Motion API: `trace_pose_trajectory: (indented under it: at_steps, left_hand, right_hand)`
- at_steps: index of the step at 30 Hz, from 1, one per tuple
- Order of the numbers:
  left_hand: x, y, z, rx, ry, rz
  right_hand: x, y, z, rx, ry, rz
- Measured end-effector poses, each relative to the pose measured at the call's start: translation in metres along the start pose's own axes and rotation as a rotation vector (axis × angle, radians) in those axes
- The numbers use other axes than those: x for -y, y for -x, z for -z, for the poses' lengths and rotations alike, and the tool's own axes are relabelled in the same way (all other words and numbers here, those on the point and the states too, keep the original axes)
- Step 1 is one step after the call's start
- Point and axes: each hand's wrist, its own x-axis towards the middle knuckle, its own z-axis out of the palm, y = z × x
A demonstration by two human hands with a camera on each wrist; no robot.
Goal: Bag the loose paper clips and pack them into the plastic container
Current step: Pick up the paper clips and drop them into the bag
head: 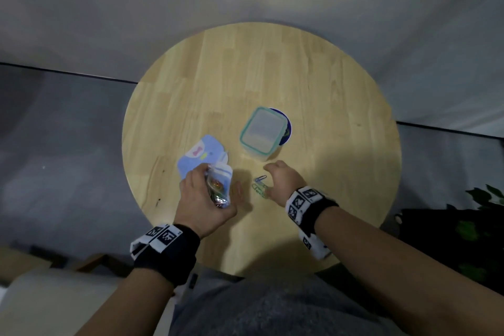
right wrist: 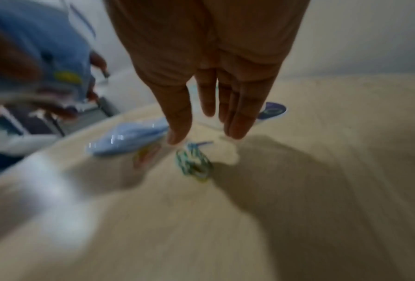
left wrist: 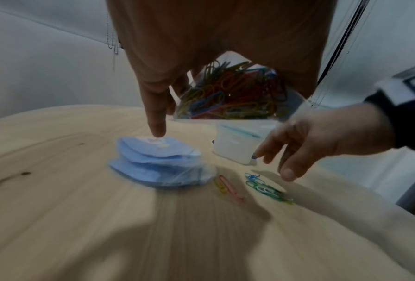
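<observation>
While the left hand point(head: 203, 199) is gripping a clear bag point(left wrist: 228, 95) stuffed with coloured paper clips, its fingers curled round the bag above the round wooden table point(head: 341, 106), the right hand point(head: 283, 180) is hovering with straight, relaxed fingers, grasping nothing. Its fingertips point(right wrist: 177, 136) are hanging just over a small cluster of green and blue loose paper clips point(head: 260, 188) lying on the table, on the near side of the plastic container point(head: 262, 132). A pink clip and a yellow clip point(left wrist: 227, 186) are lying beside that cluster, toward the left hand. The container, with its teal-rimmed lid on, is sitting partly over a dark blue round sticker point(head: 286, 128). To the left of the container, a stack of pale blue bags point(head: 201, 154) is resting on the table, just beyond the left hand.
</observation>
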Motion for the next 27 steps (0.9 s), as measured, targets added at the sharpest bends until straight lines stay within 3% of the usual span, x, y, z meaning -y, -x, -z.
trace_pose_trajectory:
  at_steps: [5, 18, 22, 27]
  left_hand:
    - [0.007, 0.005, 0.004, 0.044, -0.018, -0.023]
    - [0.033, 0.011, -0.015, 0.122, -0.121, -0.056]
    - [0.035, 0.011, -0.018, 0.109, -0.146, -0.056]
    - [0.027, 0.008, -0.027, 0.08, -0.132, -0.067]
  right_hand:
    - [0.002, -0.009, -0.028, 0.014, 0.265, 0.14]
    - [0.006, 0.001, -0.043, -0.009, 0.247, 0.073]
    - [0.005, 0.004, -0.036, 0.026, 0.173, 0.027]
    - [-0.002, 0.024, -0.003, 0.019, -0.086, -0.023]
